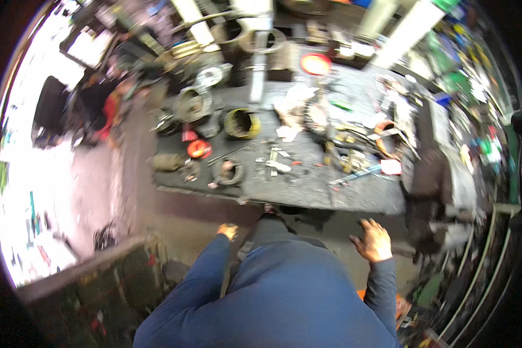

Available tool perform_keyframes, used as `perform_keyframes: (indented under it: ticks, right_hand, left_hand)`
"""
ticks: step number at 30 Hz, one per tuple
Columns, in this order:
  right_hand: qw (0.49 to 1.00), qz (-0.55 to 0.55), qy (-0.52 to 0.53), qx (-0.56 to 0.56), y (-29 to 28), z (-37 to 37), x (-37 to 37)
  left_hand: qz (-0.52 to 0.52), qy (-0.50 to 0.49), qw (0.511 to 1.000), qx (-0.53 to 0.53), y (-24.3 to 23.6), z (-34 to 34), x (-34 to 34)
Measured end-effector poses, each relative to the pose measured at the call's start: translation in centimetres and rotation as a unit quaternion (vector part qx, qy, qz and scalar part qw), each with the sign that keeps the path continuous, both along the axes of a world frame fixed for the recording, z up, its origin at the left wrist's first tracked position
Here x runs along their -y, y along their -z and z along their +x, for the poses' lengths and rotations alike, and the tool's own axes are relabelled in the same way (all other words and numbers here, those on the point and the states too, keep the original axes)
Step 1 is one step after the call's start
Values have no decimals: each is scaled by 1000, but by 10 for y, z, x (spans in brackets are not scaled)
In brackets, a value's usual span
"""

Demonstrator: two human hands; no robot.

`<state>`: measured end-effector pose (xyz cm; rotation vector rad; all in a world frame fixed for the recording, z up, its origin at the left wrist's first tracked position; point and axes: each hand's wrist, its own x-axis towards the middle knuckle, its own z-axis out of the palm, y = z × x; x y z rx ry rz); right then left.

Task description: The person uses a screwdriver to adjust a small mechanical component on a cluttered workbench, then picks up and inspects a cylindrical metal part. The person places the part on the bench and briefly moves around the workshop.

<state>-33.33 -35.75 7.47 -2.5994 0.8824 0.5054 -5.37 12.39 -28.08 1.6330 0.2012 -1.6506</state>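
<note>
My right hand [374, 240] hangs just off the front edge of a dark workbench [354, 200]. Its fingers are spread and nothing is in them. Lower left, my left hand [228, 232] is also off the bench, its fingers small and blurred, so its grip cannot be read. On the bench top nearest my left hand sits a metal ring-shaped part [228, 173]. Behind it stands a yellow-rimmed hollow cylinder [242, 123]. A long blue tool [356, 174] lies near the front edge, beyond my right hand. Small pale metal pieces [278, 166] are scattered mid-bench.
A round motor housing [192, 104] and a red round part [199, 149] stand at the bench's left. A bulky dark vise-like block [432, 180] rises at the right end. Metal rails [481, 261] run along the right. A cluttered box [98, 296] is lower left.
</note>
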Motion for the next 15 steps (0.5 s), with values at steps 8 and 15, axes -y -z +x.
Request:
perform_keyframes:
  ticks: [8, 15]
  right_hand:
    - [991, 21, 127, 24, -19, -69, -31]
    - [952, 36, 295, -71, 35, -271, -116]
  left_hand:
    - [168, 2, 973, 158, -32, 14, 93]
    - [68, 106, 960, 250, -44, -51, 191]
